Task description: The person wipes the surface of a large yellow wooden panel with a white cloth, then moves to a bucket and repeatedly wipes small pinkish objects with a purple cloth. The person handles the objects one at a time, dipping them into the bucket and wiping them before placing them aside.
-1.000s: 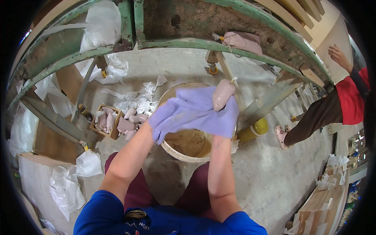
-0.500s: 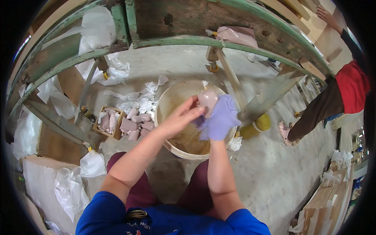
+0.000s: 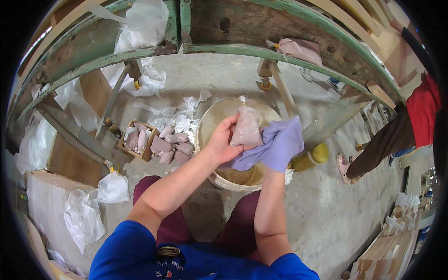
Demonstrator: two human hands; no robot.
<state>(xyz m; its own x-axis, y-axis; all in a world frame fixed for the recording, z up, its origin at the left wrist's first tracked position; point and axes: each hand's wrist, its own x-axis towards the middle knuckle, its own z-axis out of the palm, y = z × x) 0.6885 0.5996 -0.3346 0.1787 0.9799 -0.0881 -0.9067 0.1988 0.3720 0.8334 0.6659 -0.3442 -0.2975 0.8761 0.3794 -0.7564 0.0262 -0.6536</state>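
My left hand (image 3: 223,144) is closed round a small clear plastic bag (image 3: 247,127), filled with pinkish stuff and tied at its top. Over my right hand (image 3: 281,156) drapes a purple cloth (image 3: 288,135), which hides the fingers; folds of it hang beside and below the bag. Both hands are above a large round tub (image 3: 207,123) with brown residue inside. Left of the tub, several similar filled bags (image 3: 173,144) lie in a heap on the floor, and others fill a small wooden box (image 3: 145,153).
A green-edged wooden bench (image 3: 261,50) spans the far side, bearing a larger pinkish bag (image 3: 301,50) and white plastic sheeting (image 3: 142,28). Crumpled clear plastic (image 3: 182,116) lies behind the heap. A yellow-green container (image 3: 313,157) sits right of the tub. Another person (image 3: 396,135) stands at the right.
The bag has turned so its broad side shows, and my left hand now holds it from below left. My right hand with the cloth has shifted right, away from the bag. The view has shifted slightly.
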